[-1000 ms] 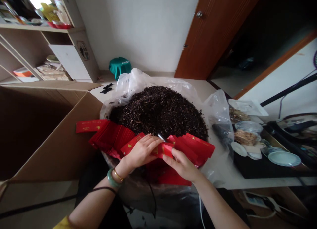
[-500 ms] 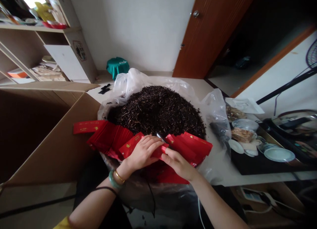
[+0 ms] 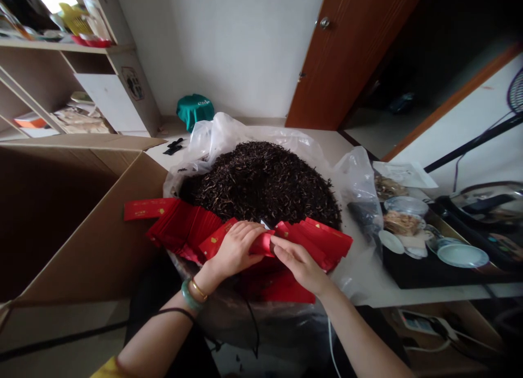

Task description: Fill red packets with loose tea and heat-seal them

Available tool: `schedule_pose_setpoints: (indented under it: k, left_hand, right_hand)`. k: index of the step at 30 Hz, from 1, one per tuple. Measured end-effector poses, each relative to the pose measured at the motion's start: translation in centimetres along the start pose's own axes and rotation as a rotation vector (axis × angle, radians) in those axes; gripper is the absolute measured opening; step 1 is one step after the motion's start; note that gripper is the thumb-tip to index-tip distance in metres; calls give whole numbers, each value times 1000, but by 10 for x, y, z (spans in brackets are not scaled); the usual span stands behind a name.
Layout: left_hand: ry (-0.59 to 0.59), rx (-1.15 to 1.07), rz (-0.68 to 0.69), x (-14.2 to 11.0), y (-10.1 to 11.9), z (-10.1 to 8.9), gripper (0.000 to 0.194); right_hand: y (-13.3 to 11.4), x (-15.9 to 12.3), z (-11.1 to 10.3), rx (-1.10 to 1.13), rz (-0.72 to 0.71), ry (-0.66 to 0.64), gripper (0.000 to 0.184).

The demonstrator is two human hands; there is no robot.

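A big heap of dark loose tea leaves [image 3: 261, 182] fills a clear plastic bag [image 3: 229, 135] in front of me. Several flat red packets [image 3: 180, 228] lie fanned along its near edge, more of them to the right [image 3: 322, 239]. Between my two hands is one red packet [image 3: 262, 243]. My left hand [image 3: 235, 250] grips it from the left, fingers curled over its top. From the right, my right hand [image 3: 296, 263] pinches the same packet's edge. A green bangle and a thin gold one circle my left wrist.
An open cardboard box [image 3: 77, 220] stands at the left. A dark tray [image 3: 437, 263] with small dishes and bowls sits on the table at the right, a kettle [image 3: 486, 203] behind it. Shelves [image 3: 61, 78] and a brown door [image 3: 347, 56] are beyond.
My right hand has slid a little left and up along the packet, closing toward my left hand. The packet between them looks more bunched.
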State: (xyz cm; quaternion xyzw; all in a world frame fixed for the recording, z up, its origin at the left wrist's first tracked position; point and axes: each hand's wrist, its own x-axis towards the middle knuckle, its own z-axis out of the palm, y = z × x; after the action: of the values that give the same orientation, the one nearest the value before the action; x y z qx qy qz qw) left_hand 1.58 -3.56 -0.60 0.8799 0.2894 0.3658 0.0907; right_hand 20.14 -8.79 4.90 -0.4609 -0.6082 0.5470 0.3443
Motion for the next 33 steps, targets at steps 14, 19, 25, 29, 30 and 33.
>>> schedule_pose_setpoints:
  k: [14,19,25,29,30,33]
  left_hand:
    - [-2,-19,-9,-1,-1,2,45]
    - [33,-7,-24,-1,-1,3,44]
    - [57,4,-59,-1,-4,0,47]
    - [96,24,-71,0,-6,-4,47]
    - [104,27,-73,1,-6,-6,46]
    - [128,28,-78,1,-6,-10,44]
  right_hand:
    - [18,3,5,107,13,229,36]
    - [13,3,1,120,-49,208,32]
    - [26,18,-20,49,-117,449,29]
    - [57,43,-37,-198,-96,531,33]
    - [65,50,-40,-274,-84,500,36]
    - [82,69,-42,-543,-15,397,46]
